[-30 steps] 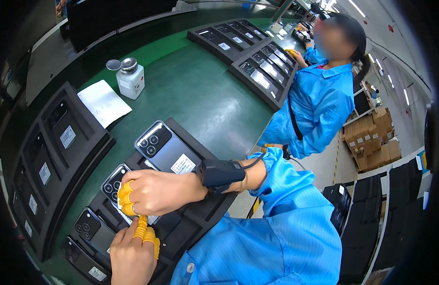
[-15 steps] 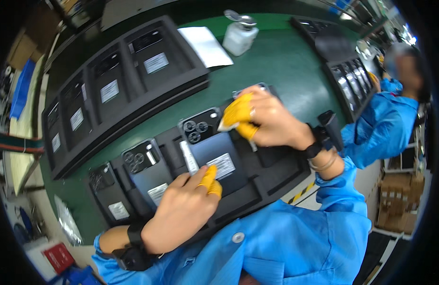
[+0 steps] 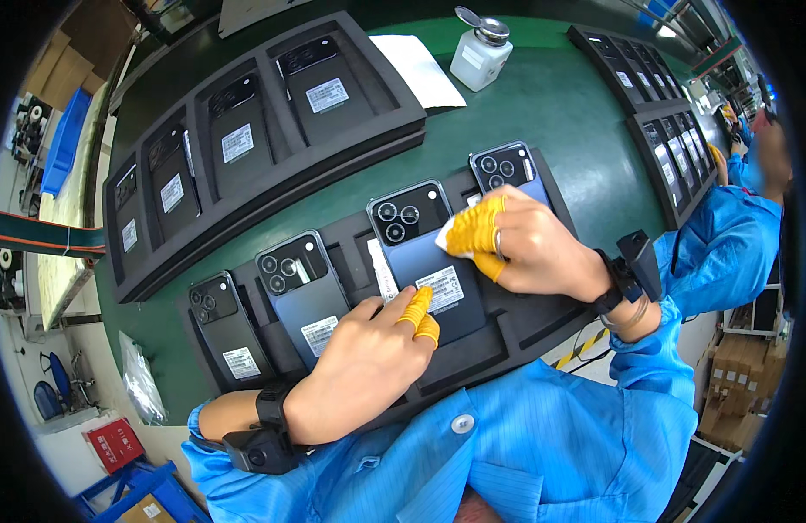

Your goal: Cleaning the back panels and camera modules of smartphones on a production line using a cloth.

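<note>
My right hand (image 3: 542,240), with yellow finger cots on some fingers, pinches a small white wipe (image 3: 443,238). It presses the wipe to the back of a dark blue phone (image 3: 412,257), just below the camera block. On the lower part of that phone, by its white label (image 3: 441,289), rest the fingers of my left hand (image 3: 359,370), outstretched and also in yellow cots. The phone lies back up in a black foam tray (image 3: 518,318). Two phones lie left of it, a grey phone (image 3: 229,327) and a blue phone (image 3: 303,296). Behind my right hand another phone (image 3: 503,166) is partly hidden.
A second foam tray (image 3: 272,196) holding several phones stands at the far left. Beyond are a white paper (image 3: 416,70) and a white dispenser bottle (image 3: 481,57). More phone trays (image 3: 673,161) sit at right, near a blue-sleeved co-worker (image 3: 725,227). A clear plastic bag (image 3: 142,383) lies at left.
The scene has shifted right in view as my head turned. My right hand has come down onto the phone with the wipe, uncovering more of the phone behind. My left hand stays on the phone.
</note>
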The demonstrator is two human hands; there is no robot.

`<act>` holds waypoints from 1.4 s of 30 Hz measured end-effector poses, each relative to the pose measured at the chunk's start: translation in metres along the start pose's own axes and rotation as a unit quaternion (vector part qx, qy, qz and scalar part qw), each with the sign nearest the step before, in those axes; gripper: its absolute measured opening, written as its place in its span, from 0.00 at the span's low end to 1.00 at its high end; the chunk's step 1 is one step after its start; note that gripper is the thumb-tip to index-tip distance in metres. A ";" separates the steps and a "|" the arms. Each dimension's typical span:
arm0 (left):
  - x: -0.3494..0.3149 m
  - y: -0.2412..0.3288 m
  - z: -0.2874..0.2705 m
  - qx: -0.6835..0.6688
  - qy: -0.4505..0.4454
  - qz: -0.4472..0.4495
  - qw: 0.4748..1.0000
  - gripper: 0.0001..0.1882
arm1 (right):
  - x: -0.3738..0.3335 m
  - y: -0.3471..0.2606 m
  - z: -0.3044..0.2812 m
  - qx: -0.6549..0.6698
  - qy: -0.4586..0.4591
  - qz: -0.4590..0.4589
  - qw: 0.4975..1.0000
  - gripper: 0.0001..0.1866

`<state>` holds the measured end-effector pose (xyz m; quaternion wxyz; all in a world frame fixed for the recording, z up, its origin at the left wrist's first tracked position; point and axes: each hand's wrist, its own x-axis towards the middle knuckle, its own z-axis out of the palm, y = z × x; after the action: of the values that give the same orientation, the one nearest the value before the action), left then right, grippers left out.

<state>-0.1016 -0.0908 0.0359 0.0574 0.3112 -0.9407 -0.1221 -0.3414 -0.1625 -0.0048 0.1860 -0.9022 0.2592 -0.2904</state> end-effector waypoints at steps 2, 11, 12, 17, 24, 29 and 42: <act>0.001 -0.002 0.003 -0.001 0.003 0.008 1.000 0.08 | -0.005 -0.005 -0.011 0.021 -0.020 0.017 0.999 0.11; 0.033 0.000 0.001 -0.021 0.027 0.055 0.998 0.12 | -0.025 0.032 -0.070 0.001 0.168 0.218 0.961 0.11; 0.039 0.002 0.001 -0.018 0.044 0.083 0.995 0.13 | -0.027 0.041 -0.072 -0.011 0.186 0.244 0.952 0.11; 0.076 0.015 0.014 0.010 0.022 0.109 0.994 0.16 | -0.025 0.073 -0.058 0.046 0.183 0.296 0.937 0.11; 0.096 0.022 0.017 0.015 -0.049 0.080 0.995 0.13 | -0.022 0.075 -0.052 0.102 0.121 0.318 0.935 0.12; 0.093 0.023 0.019 0.000 -0.032 0.065 0.997 0.12 | -0.016 0.071 -0.052 0.038 0.124 0.161 0.978 0.11; 0.094 0.028 0.020 0.024 -0.012 0.052 0.998 0.15 | -0.036 0.072 -0.040 0.007 0.055 -0.055 0.997 0.05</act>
<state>-0.1962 -0.1218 0.0267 0.0445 0.2613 -0.9591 -0.0998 -0.4175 -0.2060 -0.0243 0.1619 -0.8964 0.2169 -0.3509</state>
